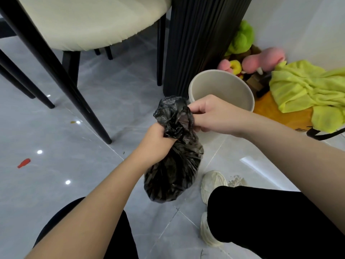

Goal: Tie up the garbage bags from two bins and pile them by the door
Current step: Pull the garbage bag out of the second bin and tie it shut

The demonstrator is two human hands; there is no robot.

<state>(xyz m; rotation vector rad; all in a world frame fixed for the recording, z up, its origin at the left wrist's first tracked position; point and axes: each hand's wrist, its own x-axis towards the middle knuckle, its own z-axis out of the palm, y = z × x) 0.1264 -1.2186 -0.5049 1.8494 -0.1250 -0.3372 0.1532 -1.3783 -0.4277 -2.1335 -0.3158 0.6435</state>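
Observation:
A black garbage bag (pixel 172 172) hangs above the grey tiled floor in the middle of the view, its lower part bulging with contents. My left hand (pixel 155 142) is closed around the bag's gathered neck. My right hand (pixel 207 113) pinches the crumpled loose top of the bag just above the left hand. Behind the hands stands a round beige bin (pixel 240 90) with no liner in it and nothing visible inside.
A cream chair (pixel 89 21) with black legs stands at the upper left, and a fluted black table base (pixel 201 40) beside the bin. Plush toys (pixel 242 38) and a yellow-green cloth (pixel 306 86) lie at the right. Small red litter (pixel 23 163) lies on the floor at left.

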